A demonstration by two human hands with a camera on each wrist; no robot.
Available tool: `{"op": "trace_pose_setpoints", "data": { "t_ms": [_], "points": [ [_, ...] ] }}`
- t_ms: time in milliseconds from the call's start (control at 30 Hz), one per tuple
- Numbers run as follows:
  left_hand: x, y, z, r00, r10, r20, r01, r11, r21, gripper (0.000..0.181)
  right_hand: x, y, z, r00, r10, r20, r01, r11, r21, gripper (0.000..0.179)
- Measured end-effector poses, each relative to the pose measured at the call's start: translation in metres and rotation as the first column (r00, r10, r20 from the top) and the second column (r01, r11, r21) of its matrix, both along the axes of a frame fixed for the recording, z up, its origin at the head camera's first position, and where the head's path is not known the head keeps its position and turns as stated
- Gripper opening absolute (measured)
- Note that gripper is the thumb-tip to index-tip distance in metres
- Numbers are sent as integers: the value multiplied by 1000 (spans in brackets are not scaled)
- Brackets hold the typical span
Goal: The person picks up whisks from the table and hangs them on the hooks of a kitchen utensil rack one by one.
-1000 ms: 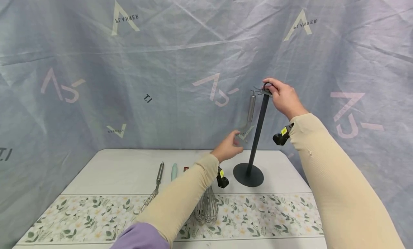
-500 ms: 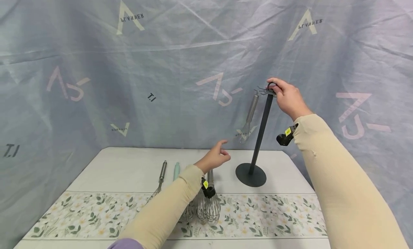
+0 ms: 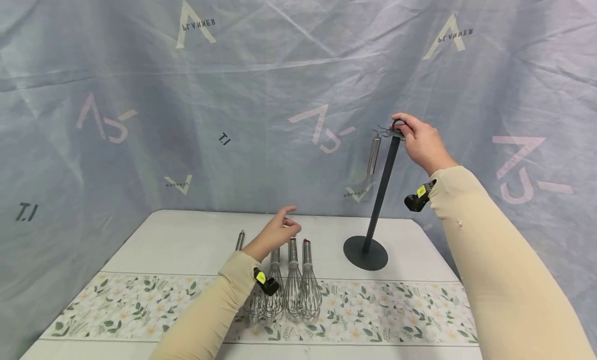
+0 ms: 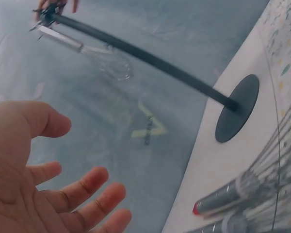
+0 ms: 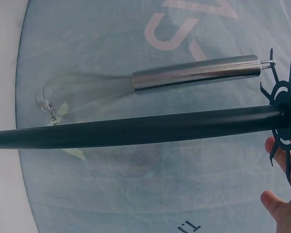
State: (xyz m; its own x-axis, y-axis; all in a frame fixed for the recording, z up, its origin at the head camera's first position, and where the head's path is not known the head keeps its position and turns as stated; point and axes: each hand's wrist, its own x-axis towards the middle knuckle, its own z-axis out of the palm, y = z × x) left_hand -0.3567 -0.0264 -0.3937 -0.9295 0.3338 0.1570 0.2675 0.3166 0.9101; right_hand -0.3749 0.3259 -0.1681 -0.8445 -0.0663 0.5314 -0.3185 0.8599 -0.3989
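My right hand (image 3: 424, 147) holds the top ring of a black hook stand (image 3: 384, 184), whose round base rests on the table. From one of its hooks a whisk (image 3: 374, 155) hangs by the loop of its steel handle (image 5: 199, 73). My left hand (image 3: 272, 234) hovers over several whisks (image 3: 294, 290) lying side by side, handles pointing to the back. It holds nothing; the left wrist view shows its thumb and fingers (image 4: 104, 196) spread apart. Two of the lying handles end in red tips. The left forearm hides part of the whisks on the left.
The white table (image 3: 182, 241) carries a floral strip (image 3: 373, 308) across its front part. A grey-blue curtain (image 3: 256, 142) with printed letters hangs right behind it. The stand's base (image 3: 366, 253) sits toward the table's right edge.
My left hand has drawn away from the hanging whisk, leftward to above the lying whisks. The hanging whisk has swung a little. My right hand keeps its hold on the stand's ring.
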Motion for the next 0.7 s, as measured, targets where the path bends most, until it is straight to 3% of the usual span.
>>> {"op": "trace_pose_setpoints", "data": {
  "t_ms": [267, 700],
  "points": [
    [2, -35, -18, 991, 120, 63, -122, 992, 23, 61, -1, 2, -1, 999, 6, 41, -6, 1000, -11, 45],
    [1, -102, -54, 959, 228, 170, -251, 960, 125, 61, -2, -1, 0, 1000, -1, 13, 1, 1000, 6, 44]
  ]
}}
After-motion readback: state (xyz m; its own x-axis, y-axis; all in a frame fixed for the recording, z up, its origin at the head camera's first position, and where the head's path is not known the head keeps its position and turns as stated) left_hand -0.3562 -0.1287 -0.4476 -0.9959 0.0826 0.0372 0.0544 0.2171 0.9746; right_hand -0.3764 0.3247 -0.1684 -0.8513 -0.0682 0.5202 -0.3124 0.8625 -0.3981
